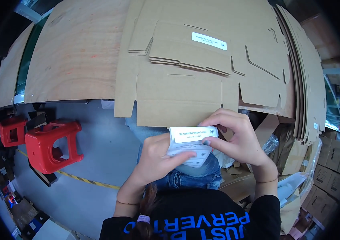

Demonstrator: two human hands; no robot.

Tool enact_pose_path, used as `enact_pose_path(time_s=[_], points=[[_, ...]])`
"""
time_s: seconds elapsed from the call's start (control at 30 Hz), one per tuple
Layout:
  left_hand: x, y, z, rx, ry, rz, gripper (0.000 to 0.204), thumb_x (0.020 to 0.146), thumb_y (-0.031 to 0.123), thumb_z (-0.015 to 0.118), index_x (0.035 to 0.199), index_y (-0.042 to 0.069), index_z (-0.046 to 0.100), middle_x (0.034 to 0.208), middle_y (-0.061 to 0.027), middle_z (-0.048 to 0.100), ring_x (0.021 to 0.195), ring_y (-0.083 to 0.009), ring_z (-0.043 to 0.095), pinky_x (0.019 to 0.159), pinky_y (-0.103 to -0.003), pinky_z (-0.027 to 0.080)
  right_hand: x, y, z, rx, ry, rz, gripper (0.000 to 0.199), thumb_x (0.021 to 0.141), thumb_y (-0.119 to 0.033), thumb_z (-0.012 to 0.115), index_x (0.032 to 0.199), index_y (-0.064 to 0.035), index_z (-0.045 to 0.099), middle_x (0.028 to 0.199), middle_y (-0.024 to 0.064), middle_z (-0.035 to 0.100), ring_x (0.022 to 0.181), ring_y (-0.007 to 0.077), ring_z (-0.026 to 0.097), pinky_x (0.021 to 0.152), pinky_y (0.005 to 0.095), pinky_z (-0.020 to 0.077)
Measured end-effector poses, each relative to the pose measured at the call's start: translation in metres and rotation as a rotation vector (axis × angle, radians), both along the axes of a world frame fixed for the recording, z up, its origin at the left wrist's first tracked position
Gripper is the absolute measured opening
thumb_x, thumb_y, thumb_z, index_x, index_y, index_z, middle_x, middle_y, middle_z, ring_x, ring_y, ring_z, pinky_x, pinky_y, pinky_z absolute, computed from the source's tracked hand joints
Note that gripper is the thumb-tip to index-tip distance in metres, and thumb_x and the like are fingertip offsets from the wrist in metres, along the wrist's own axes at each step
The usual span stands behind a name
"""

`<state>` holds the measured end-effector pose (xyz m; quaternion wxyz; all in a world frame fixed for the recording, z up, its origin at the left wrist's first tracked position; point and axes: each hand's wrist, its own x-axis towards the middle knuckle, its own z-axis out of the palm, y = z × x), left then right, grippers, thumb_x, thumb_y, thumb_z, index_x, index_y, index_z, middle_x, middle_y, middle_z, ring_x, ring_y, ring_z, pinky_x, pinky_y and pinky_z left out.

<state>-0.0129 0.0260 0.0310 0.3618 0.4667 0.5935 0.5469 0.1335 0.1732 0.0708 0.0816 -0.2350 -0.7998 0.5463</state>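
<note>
A strip of white printed labels [189, 149] is held over my lap, just off the table's near edge. My left hand [156, 156] grips its left side, the thumb lying across the lower labels. At the upper right corner my right hand [236, 136] pinches the strip, its thumb pressed on the face and the other fingers behind. Beyond my hands lies a stack of flat die-cut cardboard box blanks [178, 96]. One white label [209, 41] is stuck on a raised flap of the top blank.
The wooden tabletop [74, 52] extends left of the blanks. More cardboard sheets [298, 72] lean along the right side. Red plastic stools [38, 148] stand on the floor at left. Crumpled clear plastic [271, 145] and stacked cartons [330, 172] are at right.
</note>
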Motion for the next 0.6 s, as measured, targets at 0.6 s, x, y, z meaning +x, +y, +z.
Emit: enact_pose_path(time_s=[0.6], points=[[0.007,-0.019,-0.015,-0.223,-0.156,-0.015,0.022,0.069,-0.002,0.071,0.089,-0.009,0.063,0.079,-0.0167,0.070,0.061,-0.0201,0.067,0.052,-0.023,0.050,0.003,0.015,0.009,0.012,0.127,-0.274,0.004,0.074,-0.002,0.065,0.072,-0.0057,0.065,0.096,0.0080,0.058,0.086,0.0185,0.053,0.074,0.0262,0.0407]])
